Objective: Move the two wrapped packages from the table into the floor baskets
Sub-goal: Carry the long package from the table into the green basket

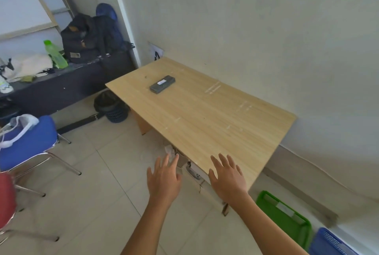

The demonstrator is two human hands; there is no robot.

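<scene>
- While you face the wooden table (205,111), both hands are out in front, palms down, holding nothing.
- Left hand (164,179): fingers spread, open, over the floor tiles just off the table's near-left edge.
- Right hand (228,179): open too, fingers splayed over the table's near corner; can't tell if it's touching the top.
- One dark wrapped package (162,84) w/ a pale label lies flat on the far part of the table, well apart from both hands.
- Green basket (287,216) sits on the floor to your right by the wall, w/ a flat grey package (284,207) w/ a pale label lying in it.
- Blue basket (330,242) is just beside the green one, nearer you; contents not clear.
- Blue chair (28,144) stands on the left.
</scene>
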